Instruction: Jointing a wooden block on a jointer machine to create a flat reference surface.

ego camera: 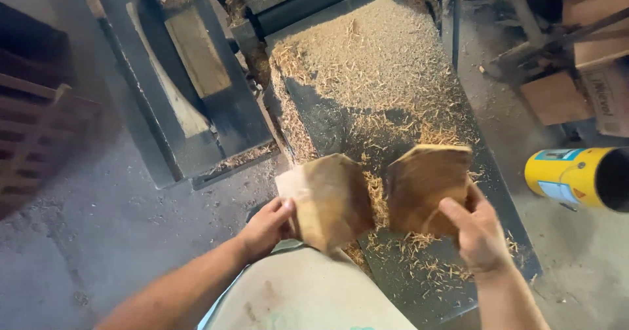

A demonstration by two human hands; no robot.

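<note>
Now I see left hand [265, 228] closed on left wood slab [331, 199], thumb on its face, slab tilted above near end of bench [341, 133]. Right hand [478, 235] clamped on right wood slab [427, 187], fingers over its lower edge, just beside left slab. Shavings [373, 61] cover bench. Yellow cylinder [573, 176] right of bench.
</note>
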